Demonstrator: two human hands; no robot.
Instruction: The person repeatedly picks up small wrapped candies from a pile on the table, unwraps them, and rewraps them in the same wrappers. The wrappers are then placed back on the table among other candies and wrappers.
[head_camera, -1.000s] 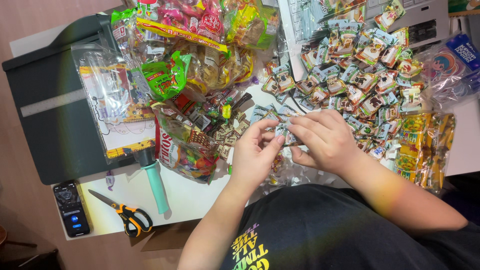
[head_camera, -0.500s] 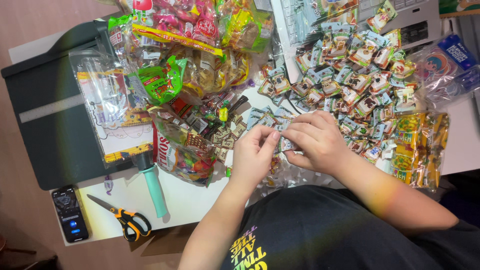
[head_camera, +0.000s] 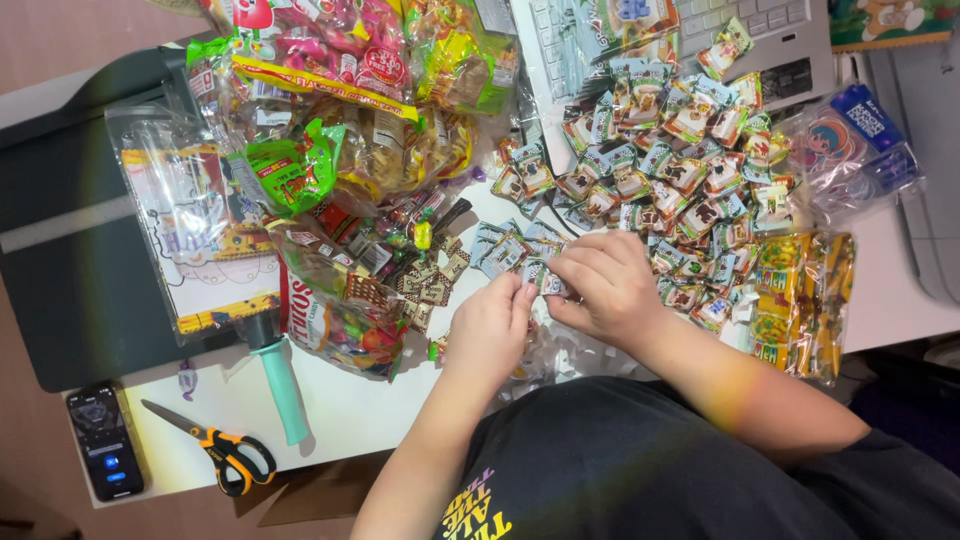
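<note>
Both hands meet over the white table's front part. My left hand (head_camera: 490, 325) and my right hand (head_camera: 605, 285) pinch the same small wrapped candy packet (head_camera: 548, 284) between their fingertips. Just beyond the fingers lie a few loose blue-grey packets (head_camera: 505, 250). A large heap of similar small candy packets (head_camera: 680, 170) spreads to the right of my right hand. Part of the held packet is hidden by the fingers.
Big bags of mixed sweets (head_camera: 350, 130) pile up at the left. Yellow snack packs (head_camera: 800, 300) lie at right. A laptop keyboard (head_camera: 770, 30) sits at the back. Scissors (head_camera: 215, 450), a phone (head_camera: 103, 440), a teal-handled tool (head_camera: 280, 385) and a dark case (head_camera: 60, 240) lie at left.
The hands stay together on the small packet, with only slight finger shifts. The view has drifted a little.
</note>
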